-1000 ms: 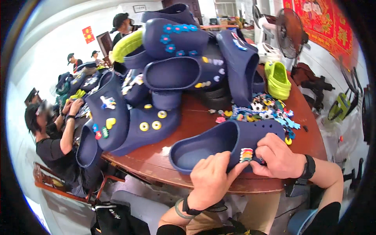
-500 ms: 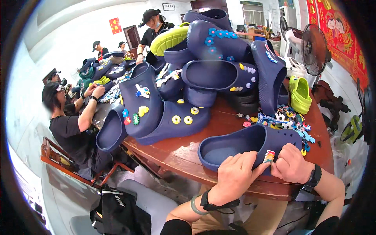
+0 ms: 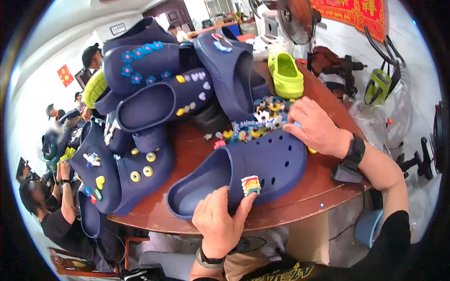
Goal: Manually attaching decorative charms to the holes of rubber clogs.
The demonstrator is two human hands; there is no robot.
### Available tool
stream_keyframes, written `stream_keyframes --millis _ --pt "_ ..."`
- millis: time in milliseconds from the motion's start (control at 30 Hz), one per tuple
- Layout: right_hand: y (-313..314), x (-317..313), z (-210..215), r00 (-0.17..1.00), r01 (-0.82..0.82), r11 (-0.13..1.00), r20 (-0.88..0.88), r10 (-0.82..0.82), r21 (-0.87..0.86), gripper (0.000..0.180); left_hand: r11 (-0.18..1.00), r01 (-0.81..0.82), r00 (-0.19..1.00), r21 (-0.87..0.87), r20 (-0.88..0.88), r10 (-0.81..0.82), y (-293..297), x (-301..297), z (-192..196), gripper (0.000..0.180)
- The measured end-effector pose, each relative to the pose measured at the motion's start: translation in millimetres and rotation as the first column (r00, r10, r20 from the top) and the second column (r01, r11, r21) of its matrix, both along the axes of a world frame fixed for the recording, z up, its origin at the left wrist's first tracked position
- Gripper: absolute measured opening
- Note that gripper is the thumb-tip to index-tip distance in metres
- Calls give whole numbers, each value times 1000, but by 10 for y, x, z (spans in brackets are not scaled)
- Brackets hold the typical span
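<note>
1. At the far left, other people (image 3: 61, 210) sit low beside the round wooden table (image 3: 323, 187), their hands busy at their own work; their faces are blurred.
2. Just right of them, navy foam clogs (image 3: 122, 173) lean on the table's left edge, set with yellow round charms and a few coloured ones.
3. Behind these rises a stack of navy clogs (image 3: 164, 89), some with blue flower charms, some with white and yellow ones; a lime-green clog pokes out at the stack's left.
4. At the near middle lies one navy clog (image 3: 253, 164) on its side, opening to the left, toe to the right, close to the table's near edge.
5. The left hand (image 3: 220, 225) grips this clog's near rim, fingers curled over the edge, the thumb stretched up so its tip touches a rainbow-striped charm (image 3: 251, 185) seated in the clog's upper.
6. Beyond the clog's toe sits a heap of small coloured charms (image 3: 262, 117) on the table.
7. The right hand (image 3: 318, 129), a black band on its wrist, lies palm down at the heap's right edge and over the clog's toe, fingers loosely spread and bent onto the charms; whether they pinch one I cannot tell.
8. Farther right and back stands a lime-green clog (image 3: 286, 75), with a fan (image 3: 295, 18) behind it.
</note>
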State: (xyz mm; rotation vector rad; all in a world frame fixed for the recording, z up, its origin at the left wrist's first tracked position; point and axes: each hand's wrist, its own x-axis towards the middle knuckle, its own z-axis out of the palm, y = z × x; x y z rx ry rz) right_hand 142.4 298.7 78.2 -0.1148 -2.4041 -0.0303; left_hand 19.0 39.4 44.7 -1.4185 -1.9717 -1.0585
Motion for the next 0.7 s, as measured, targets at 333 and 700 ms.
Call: stream_keyframes --millis 333,700 --pt "-879 -92 -104 864 -499 860 -21 503 105 54 988 137 989 -64 58 -134 67 27 22 52" --pt "-1059 -189 182 884 -340 910 250 396 -238 52 983 162 955 -82 265 -135 61 -73 -50 38"
